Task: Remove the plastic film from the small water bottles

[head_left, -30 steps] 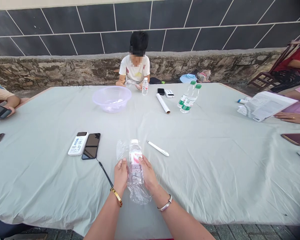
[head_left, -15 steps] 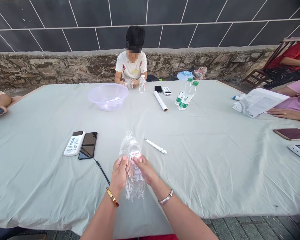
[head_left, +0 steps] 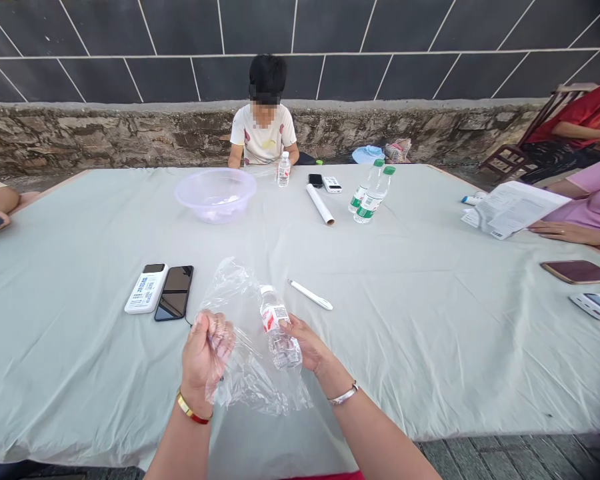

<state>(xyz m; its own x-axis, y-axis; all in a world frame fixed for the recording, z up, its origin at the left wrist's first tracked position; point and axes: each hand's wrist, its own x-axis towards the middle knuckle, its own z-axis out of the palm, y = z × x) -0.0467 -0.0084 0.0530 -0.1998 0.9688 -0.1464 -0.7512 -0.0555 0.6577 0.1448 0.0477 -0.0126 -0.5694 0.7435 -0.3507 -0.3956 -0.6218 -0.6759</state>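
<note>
My left hand [head_left: 207,350] is closed on a crumpled sheet of clear plastic film [head_left: 243,373], which spreads up past the fingers and hangs across to the right. In my right hand [head_left: 303,343] is a small clear water bottle [head_left: 275,320] with a white cap and a red and white label. The bottle leans a little to the left, thumb on its label. Some film lies behind and below the bottle's lower part; whether it still touches the bottle I cannot tell. A white pen [head_left: 310,295] rests just beyond my right hand.
To the left lie a white power bank [head_left: 147,289] and a black phone [head_left: 174,293]. Farther off are a purple basin [head_left: 215,193], a white roll [head_left: 320,204] and two green-capped bottles [head_left: 371,195]. A person [head_left: 264,133] sits opposite; another holds papers [head_left: 513,208] at right.
My hands have moved apart, the left pulling the film leftward off the bottle's upper part. The bottle, wrapped in film before, now shows bare at its cap and label.
</note>
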